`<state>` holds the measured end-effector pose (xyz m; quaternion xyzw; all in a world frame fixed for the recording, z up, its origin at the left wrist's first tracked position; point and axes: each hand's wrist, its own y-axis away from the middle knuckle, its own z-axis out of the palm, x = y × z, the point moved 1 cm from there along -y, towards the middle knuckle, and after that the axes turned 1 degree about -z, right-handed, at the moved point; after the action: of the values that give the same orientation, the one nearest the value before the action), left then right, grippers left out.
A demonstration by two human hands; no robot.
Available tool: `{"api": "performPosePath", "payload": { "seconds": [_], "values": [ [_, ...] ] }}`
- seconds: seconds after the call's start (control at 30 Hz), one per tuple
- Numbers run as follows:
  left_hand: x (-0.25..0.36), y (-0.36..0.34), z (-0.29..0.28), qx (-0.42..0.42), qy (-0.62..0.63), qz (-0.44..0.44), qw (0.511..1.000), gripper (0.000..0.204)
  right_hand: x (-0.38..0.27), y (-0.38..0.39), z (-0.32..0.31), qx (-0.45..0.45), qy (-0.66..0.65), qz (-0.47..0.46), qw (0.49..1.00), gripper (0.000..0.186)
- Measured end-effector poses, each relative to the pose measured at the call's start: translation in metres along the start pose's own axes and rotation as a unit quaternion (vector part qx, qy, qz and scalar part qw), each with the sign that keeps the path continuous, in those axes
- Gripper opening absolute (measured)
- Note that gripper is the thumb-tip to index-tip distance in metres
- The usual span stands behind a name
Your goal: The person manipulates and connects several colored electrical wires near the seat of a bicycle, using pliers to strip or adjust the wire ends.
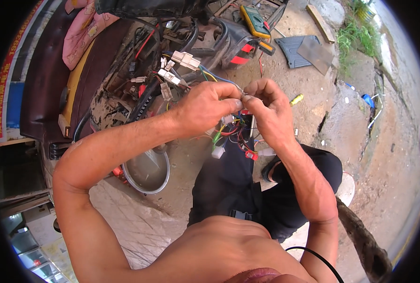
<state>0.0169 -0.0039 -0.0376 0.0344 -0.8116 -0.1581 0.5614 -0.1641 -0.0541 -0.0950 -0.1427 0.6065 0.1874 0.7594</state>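
Observation:
My left hand (207,107) and my right hand (272,111) meet fingertip to fingertip, each pinching thin electrical wire (225,80). Blue, yellow and pale strands run to their fingers from a large off-white connector (186,60). The exact point where the strands join is hidden between the fingertips. Below the hands, over my dark trouser leg, hangs a tangle of coloured wires with a white plug (218,152) and a red plug (251,155). More white connectors (169,76) lie left of the strands, against the opened vehicle frame (146,101).
Beyond my hands a yellow-and-green multimeter (254,21) rests by a red-and-amber tail lamp (240,55). A yellow-handled tool (297,99) lies right of my right hand. A dark ribbed plate (294,49) and a wooden strip (320,23) lie farther off. A round metal rim (167,172) stands below my left forearm.

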Motion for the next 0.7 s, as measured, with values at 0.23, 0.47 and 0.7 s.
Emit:
{"api": "performPosePath", "payload": {
  "seconds": [0.23, 0.47, 0.7],
  "values": [
    [-0.001, -0.001, 0.000, 0.000, -0.098, 0.017, 0.995, 0.022, -0.009, 0.001, -0.017, -0.060, 0.197, -0.048, 0.977, 0.012],
    [0.019, 0.028, 0.019, 0.116, -0.027, 0.001, 0.993, 0.023, -0.030, -0.005, -0.017, -0.139, 0.109, -0.122, 0.977, 0.006],
    [0.028, 0.030, 0.031, 0.173, -0.031, -0.030, 0.984, 0.020, -0.029, -0.008, -0.015, -0.121, 0.165, -0.221, 0.954, 0.006]
  ]
}}
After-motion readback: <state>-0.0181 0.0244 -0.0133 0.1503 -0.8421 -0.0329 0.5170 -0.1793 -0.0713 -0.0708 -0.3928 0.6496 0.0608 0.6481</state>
